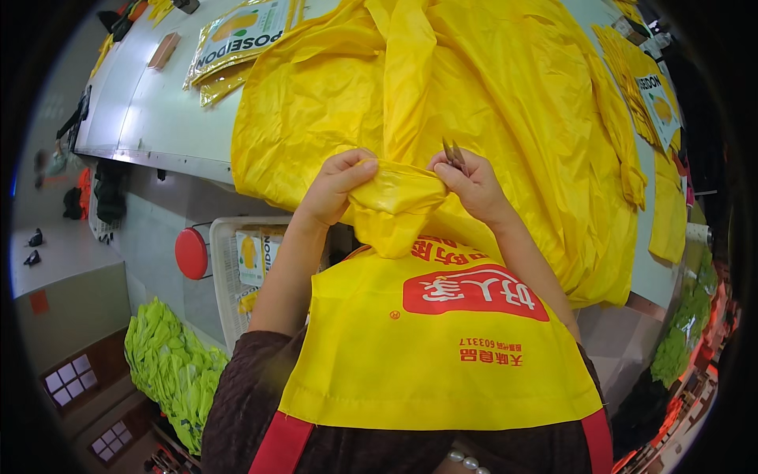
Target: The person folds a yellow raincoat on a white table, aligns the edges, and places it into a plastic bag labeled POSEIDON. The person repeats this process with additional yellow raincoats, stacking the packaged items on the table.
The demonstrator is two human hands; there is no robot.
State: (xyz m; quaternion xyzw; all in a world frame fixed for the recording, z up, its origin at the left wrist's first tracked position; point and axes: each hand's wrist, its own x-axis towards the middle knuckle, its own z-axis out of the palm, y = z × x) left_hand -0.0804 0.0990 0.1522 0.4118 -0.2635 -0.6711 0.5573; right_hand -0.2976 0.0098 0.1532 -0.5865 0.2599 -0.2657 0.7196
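A shiny yellow raincoat (316, 110) is spread over the worktable and hangs down past its front edge. Between my hands an end of it, perhaps a cuff, is stretched sideways and droops in front of my apron (379, 363). My left hand (339, 188) pinches the left corner of this end between thumb and fingers. At its right corner my right hand (476, 186) is closed on the fabric. That hand also holds small thread snips (452, 153), their pointed blades sticking up above the fingers. The snips' handles are hidden in my palm.
On the white worktable (134, 126) lie bagged yellow garments (237, 39) at the far left and folded ones (643, 95) on the right. A white crate (229, 292) with packages, a red stool (191, 253) and a lime-green heap (170, 363) are at the left.
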